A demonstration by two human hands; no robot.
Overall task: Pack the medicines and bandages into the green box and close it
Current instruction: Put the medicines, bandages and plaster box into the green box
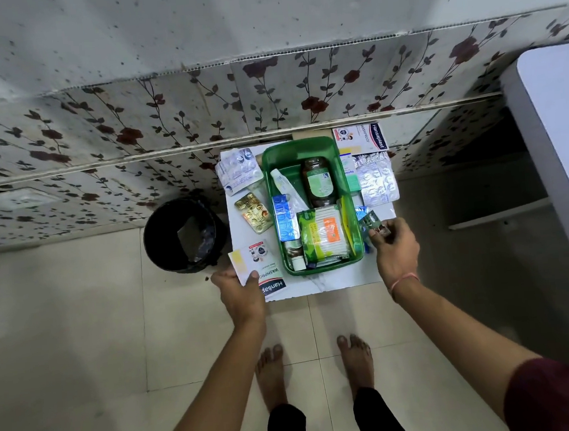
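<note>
Green box (306,148) open on surface, holding brown bottle (318,181), white tube (286,187), blue strip (285,217), green packet (322,234). Outside: silver strips left (239,171) and right (376,179), gold strip (255,212), two plaster packs (360,138) (256,264).

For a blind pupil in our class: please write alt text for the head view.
Seen from above, an open green box of medicines on a small white table; the left hand holds a plaster packet, the right hand a small strip.

both arms out; left hand (241,289) & right hand (396,250) pinching.
</note>
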